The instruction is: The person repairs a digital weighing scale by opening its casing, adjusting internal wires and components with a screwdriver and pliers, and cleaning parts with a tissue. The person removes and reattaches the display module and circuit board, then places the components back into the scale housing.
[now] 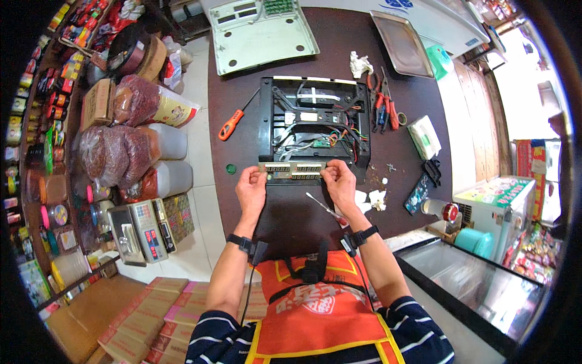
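A narrow display circuit board (293, 172) with rows of dark digit windows is held level at its two ends. My left hand (250, 188) pinches its left end, and my right hand (338, 183) grips the right end. Just beyond the board lies an opened black scale base (265, 121), its metal frame, battery and coloured wires exposed. Whether the board is still wired to it, I cannot tell. Below my right hand, a screwdriver (326, 209) lies on the dark table (285, 212). Another screwdriver with an orange handle (230, 125) rests left of the base.
At the table's far side lies a pale plastic housing (260, 39), with a metal tray (405, 45) at far right. Red-handled pliers (382, 109), crumpled tissue (377, 199) and loose screws (391, 167) lie right of the base. A glass-topped freezer (467, 291) stands near right.
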`<control>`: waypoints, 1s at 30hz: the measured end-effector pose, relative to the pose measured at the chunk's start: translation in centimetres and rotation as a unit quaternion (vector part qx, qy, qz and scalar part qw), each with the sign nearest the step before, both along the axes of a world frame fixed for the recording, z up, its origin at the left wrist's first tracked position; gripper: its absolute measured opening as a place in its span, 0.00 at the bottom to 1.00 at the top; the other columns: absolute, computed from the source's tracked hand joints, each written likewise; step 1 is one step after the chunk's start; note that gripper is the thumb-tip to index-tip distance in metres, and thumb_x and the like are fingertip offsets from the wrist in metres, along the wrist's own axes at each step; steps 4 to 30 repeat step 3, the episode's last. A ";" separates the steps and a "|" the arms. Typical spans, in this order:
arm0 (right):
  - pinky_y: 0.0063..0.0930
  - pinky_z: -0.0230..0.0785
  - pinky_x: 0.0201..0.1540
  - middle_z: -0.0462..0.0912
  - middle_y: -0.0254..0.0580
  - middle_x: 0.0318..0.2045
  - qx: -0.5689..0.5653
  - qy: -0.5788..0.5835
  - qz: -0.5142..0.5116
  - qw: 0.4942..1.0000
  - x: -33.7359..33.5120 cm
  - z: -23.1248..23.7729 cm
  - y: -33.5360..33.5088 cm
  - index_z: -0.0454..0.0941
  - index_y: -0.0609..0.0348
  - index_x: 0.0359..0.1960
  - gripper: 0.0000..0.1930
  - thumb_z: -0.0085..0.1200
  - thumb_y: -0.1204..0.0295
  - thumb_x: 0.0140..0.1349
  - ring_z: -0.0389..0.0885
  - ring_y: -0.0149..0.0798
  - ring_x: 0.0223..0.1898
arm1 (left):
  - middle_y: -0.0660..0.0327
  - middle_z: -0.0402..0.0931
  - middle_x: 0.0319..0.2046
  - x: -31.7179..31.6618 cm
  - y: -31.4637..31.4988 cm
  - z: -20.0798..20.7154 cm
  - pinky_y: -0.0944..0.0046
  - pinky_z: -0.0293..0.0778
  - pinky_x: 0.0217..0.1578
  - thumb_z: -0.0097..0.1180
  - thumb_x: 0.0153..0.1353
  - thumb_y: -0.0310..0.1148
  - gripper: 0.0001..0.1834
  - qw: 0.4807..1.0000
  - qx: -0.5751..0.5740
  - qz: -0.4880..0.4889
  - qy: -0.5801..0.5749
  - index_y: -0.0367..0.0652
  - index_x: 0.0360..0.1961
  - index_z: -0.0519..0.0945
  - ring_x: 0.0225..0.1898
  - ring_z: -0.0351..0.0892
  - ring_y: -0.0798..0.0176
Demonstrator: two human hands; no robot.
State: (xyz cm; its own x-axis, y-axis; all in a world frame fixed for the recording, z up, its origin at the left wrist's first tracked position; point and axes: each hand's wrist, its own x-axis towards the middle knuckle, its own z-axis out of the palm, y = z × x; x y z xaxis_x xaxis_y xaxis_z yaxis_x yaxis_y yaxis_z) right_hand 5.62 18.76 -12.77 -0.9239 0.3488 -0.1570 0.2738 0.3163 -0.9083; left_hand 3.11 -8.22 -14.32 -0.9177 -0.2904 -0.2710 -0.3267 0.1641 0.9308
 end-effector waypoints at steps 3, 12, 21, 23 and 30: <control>0.22 0.79 0.40 0.90 0.32 0.35 0.002 -0.004 0.016 1.000 0.4 -0.4 0.6 0.87 0.60 0.53 0.14 0.73 0.78 0.67 0.82 0.23 0.33 | 0.62 0.90 0.35 -0.4 -0.1 0.5 0.65 0.84 0.42 0.73 0.69 0.27 0.12 0.999 -0.045 -0.024 0.005 0.38 0.51 0.86 0.36 0.87 0.71; 0.22 0.79 0.40 0.90 0.32 0.35 0.002 -0.004 0.016 1.000 0.4 -0.4 0.6 0.87 0.60 0.53 0.14 0.73 0.78 0.67 0.82 0.23 0.33 | 0.62 0.90 0.35 -0.4 -0.1 0.5 0.65 0.84 0.42 0.73 0.69 0.27 0.12 0.999 -0.045 -0.024 0.005 0.38 0.51 0.86 0.36 0.87 0.71; 0.22 0.79 0.40 0.90 0.32 0.35 0.002 -0.004 0.016 1.000 0.4 -0.4 0.6 0.87 0.60 0.53 0.14 0.73 0.78 0.67 0.82 0.23 0.33 | 0.62 0.90 0.35 -0.4 -0.1 0.5 0.65 0.84 0.42 0.73 0.69 0.27 0.12 0.999 -0.045 -0.024 0.005 0.38 0.51 0.86 0.36 0.87 0.71; 0.22 0.79 0.40 0.90 0.32 0.35 0.002 -0.004 0.016 1.000 0.4 -0.4 0.6 0.87 0.60 0.53 0.14 0.73 0.78 0.67 0.82 0.23 0.33 | 0.62 0.90 0.35 -0.4 -0.1 0.5 0.65 0.84 0.42 0.73 0.69 0.27 0.12 0.999 -0.045 -0.024 0.005 0.38 0.51 0.86 0.36 0.87 0.71; 0.22 0.79 0.40 0.90 0.32 0.35 0.002 -0.004 0.016 1.000 0.4 -0.4 0.6 0.87 0.60 0.53 0.14 0.73 0.78 0.67 0.82 0.23 0.33 | 0.62 0.90 0.35 -0.4 -0.1 0.5 0.65 0.84 0.42 0.73 0.69 0.27 0.12 0.999 -0.045 -0.024 0.005 0.38 0.51 0.86 0.36 0.87 0.71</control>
